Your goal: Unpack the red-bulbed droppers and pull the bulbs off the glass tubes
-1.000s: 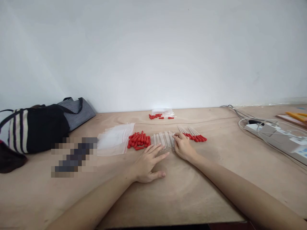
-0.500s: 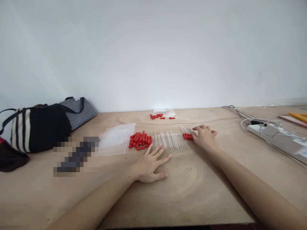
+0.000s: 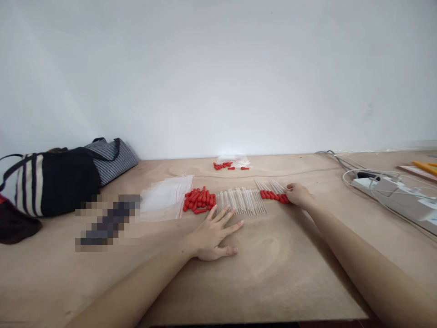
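Note:
My left hand (image 3: 213, 234) lies flat on the table with its fingers spread, fingertips by the near ends of a row of clear glass tubes (image 3: 241, 201). Left of those tubes is a heap of red rubber bulbs (image 3: 200, 200). To their right lies a row of droppers (image 3: 271, 195), red bulbs toward me and thin pale tubes pointing away. My right hand (image 3: 299, 195) is at the right end of that row, fingers curled and closed on the last dropper, partly covering it.
Clear zip bags (image 3: 164, 200) lie left of the bulbs. Farther back are more red bulbs (image 3: 221, 166) beside a small plastic bag (image 3: 234, 159). Black and striped bags (image 3: 68, 182) stand at left near a pixelated dark item (image 3: 111, 223). A power strip (image 3: 396, 193) with cables is at right.
My right hand has moved right, off the middle of the dropper row to its right end, uncovering more red bulbs and tubes. My left hand has stayed in place.

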Demonstrator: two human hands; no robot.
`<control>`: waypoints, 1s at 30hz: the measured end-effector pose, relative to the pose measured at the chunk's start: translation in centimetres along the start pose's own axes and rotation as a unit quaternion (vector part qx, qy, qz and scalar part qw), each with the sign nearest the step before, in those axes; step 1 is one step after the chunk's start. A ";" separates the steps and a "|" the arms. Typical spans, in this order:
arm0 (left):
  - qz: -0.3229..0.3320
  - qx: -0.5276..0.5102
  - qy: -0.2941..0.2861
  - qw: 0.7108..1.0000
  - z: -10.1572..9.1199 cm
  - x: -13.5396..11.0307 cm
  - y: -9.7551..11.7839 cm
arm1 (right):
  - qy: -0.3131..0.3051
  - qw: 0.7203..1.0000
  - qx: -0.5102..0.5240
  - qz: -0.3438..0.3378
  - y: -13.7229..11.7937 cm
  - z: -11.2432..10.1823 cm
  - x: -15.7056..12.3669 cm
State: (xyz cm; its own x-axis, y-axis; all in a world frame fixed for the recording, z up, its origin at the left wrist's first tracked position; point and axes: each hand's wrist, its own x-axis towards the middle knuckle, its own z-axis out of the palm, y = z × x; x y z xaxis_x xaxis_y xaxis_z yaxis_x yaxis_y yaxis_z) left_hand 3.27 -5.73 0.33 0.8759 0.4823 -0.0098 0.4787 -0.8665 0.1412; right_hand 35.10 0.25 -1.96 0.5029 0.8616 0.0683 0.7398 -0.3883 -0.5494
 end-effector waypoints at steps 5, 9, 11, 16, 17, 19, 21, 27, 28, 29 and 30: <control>-0.003 -0.004 0.000 1.000 0.0 0.0 0.1 | -0.003 0.991 0.100 -0.091 -1.6 -0.6 -1.5; -0.031 -0.006 0.040 0.999 0.4 0.1 -0.2 | -0.041 0.944 0.278 -0.175 -3.6 0.5 -5.2; -0.059 -0.003 0.083 0.995 0.8 0.3 -0.6 | -0.095 0.884 0.393 -0.235 -4.6 1.3 -7.4; -0.056 0.023 0.229 0.971 1.9 1.1 -1.5 | -0.152 0.828 0.462 -0.281 -6.3 3.2 -11.5; -0.043 0.029 0.253 0.966 2.1 1.2 -1.5 | -0.164 0.822 0.467 -0.281 -6.5 3.5 -11.8; -0.018 0.037 0.287 0.957 2.3 1.4 -1.5 | -0.186 0.810 0.471 -0.296 -6.6 4.1 -12.1; 0.002 0.042 0.307 0.951 2.4 1.4 -1.4 | -0.200 0.800 0.462 -0.327 -6.5 4.4 -12.0; 0.001 0.071 0.379 0.923 2.5 1.5 -1.6 | -0.072 0.829 0.303 -0.464 -5.4 2.8 -11.1; 0.001 0.081 0.390 0.917 2.4 1.5 -1.6 | -0.035 0.830 0.257 -0.493 -5.2 2.4 -11.0; 0.002 0.092 0.397 0.913 2.4 1.5 -1.6 | 0.001 0.826 0.211 -0.523 -5.1 2.1 -11.0; 0.003 0.104 0.402 0.910 2.3 1.5 -1.6 | 0.035 0.817 0.169 -0.551 -5.0 1.9 -11.0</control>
State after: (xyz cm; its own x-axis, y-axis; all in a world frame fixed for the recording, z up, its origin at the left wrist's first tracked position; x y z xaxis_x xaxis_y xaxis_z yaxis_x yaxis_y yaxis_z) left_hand 3.99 -3.88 -2.20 0.5919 0.3441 0.7288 0.5483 -0.8347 -0.0512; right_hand 25.02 -6.63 -1.53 -0.3517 0.6022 0.7167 0.6012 0.7322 -0.3202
